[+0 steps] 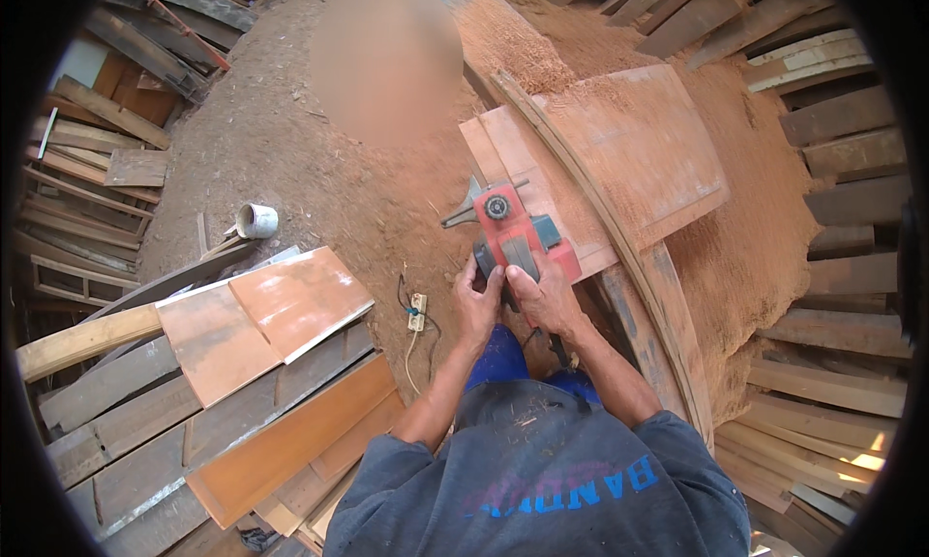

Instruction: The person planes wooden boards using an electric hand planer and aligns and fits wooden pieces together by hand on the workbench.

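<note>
A red electric hand planer (510,212) with a black round knob is in front of my body, beside the near left edge of a reddish wooden panel (495,143). My right hand (550,294) is closed on its rear part, thumb pointing forward. On its left side, my left hand (476,298) closes around a black part of the tool, thumb close to the other thumb. The fingers under the planer are hidden. A green-grey metal bracket (463,209) sticks out at the planer's left. A long narrow wooden strip (590,184) lies across the panel, just right of the tool.
Reddish sawdust (755,228) covers the ground at right. A power strip (417,311) with cords lies on the dirt at left, near a white bucket (257,221). Stacked planks and panels (308,301) fill the lower left; more boards (852,199) line the right.
</note>
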Tool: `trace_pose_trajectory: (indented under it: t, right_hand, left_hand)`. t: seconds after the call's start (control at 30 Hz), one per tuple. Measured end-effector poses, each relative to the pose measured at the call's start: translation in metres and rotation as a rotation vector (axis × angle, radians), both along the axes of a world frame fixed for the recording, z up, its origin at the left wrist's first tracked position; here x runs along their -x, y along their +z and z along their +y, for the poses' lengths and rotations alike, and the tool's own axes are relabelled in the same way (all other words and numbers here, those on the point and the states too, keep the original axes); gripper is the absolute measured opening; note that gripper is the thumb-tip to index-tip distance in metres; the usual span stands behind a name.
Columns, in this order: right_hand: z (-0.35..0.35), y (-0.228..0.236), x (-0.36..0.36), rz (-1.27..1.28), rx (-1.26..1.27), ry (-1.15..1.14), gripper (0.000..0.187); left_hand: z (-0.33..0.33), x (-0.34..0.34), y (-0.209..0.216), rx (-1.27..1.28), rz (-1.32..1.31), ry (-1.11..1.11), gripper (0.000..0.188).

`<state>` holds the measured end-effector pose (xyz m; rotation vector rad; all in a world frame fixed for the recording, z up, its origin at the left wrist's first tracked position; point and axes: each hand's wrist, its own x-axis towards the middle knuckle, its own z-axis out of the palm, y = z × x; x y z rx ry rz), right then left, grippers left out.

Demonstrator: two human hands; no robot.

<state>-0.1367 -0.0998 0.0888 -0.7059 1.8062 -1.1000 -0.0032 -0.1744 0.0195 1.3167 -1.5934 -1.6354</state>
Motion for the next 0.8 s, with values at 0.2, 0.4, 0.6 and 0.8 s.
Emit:
trace_pose_trajectory:
  t: [0.2,0.4,0.6,0.8]
  right_hand:
    - [-0.072,-0.005,0.021,0.120,0.050,0.001,0.066]
    - [-0.159,0.002,0.049,0.096,0.135,-0.032,0.061]
    - [-0.214,-0.014,0.079,0.221,0.226,0.048,0.061]
    - [-0.149,0.015,0.055,0.057,0.138,-0.024,0.051]
  left_hand:
    - [-0.070,0.023,0.002,-0.068,0.143,-0.003,0.033]
    - [-0.156,0.053,-0.005,-0.107,0.227,-0.003,0.033]
    - [-0.213,0.075,0.002,-0.050,0.168,-0.048,0.035]
    - [-0.151,0.051,0.022,-0.034,0.117,-0.088,0.040]
